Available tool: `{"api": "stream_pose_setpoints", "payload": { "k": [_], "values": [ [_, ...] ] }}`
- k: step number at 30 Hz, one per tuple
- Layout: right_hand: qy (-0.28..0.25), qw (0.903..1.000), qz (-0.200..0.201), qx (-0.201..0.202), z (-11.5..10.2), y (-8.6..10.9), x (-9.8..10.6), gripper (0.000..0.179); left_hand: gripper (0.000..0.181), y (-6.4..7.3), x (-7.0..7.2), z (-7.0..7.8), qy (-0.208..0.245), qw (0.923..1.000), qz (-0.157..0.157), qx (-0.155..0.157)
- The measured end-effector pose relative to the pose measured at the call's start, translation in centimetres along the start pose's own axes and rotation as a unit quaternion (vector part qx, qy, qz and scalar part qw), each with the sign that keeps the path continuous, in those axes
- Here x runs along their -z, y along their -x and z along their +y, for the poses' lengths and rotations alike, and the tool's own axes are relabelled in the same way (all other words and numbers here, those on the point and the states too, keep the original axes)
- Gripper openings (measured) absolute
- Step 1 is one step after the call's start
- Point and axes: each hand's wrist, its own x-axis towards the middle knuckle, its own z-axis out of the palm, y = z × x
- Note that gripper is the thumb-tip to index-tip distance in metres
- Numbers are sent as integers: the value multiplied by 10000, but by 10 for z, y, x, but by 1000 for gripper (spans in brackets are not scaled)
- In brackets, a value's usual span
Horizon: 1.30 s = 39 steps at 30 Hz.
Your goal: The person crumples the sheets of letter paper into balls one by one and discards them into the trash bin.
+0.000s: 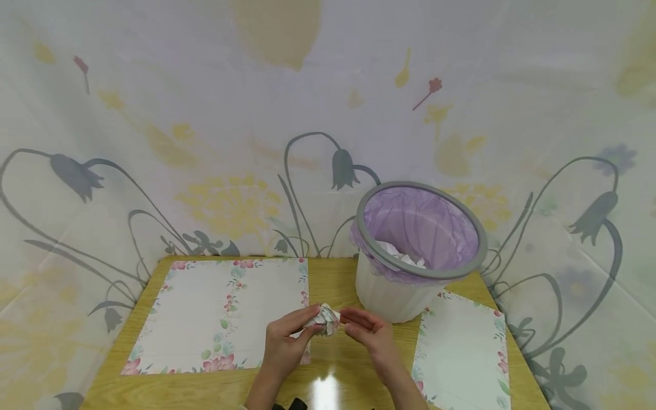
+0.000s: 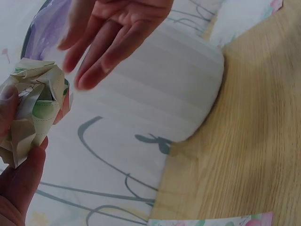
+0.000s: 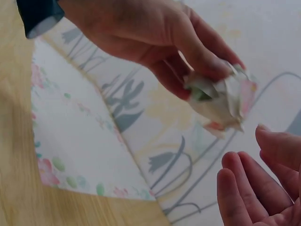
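Observation:
A crumpled ball of flower-printed paper is held above the table, pinched between the thumb and fingers of my left hand. In the left wrist view the paper ball shows creased folds with green print. My right hand is just to the right of it, fingers loosely extended and holding nothing. The right wrist view shows a gap between the right hand and the paper ball.
A white bin with a grey rim and purple liner stands behind my right hand, crumpled white paper inside. Flower-bordered sheets lie on the wooden table at left, another sheet at right. A printed curtain hangs behind.

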Motion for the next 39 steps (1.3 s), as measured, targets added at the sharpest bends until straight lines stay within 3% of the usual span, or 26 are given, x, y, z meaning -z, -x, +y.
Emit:
{"api": "stream_pose_setpoints", "payload": {
  "k": [3, 10, 15, 19, 24, 32, 39],
  "values": [
    [27, 9997, 253, 65, -2, 0, 12, 39, 46, -1, 3, 0, -9, 10000, 20, -23],
    [127, 9939, 1045, 334, -9, 0, 50, 34, 50, 15, 5, -25, 116, 9999, 28, -33],
    [-145, 9878, 1429, 604, -22, 4, 81, 24, 48, 18, 6, -31, 181, 9998, 32, 3],
    [-507, 9803, 1620, 1009, -38, 8, 105, 16, 47, 14, 6, -24, 187, 9998, 44, 22],
    [-576, 9687, 1991, 1365, -58, 8, 134, 16, 45, 4, 7, -7, 184, 9998, 55, 99],
    [-364, 9375, 3051, 1631, -98, 0, 166, 14, 43, 1, 7, 0, 187, 9995, 36, 238],
    [-608, 9201, 3155, 2242, -135, -7, 182, 21, 43, 0, 7, 2, 159, 9995, 16, 257]
  ]
}}
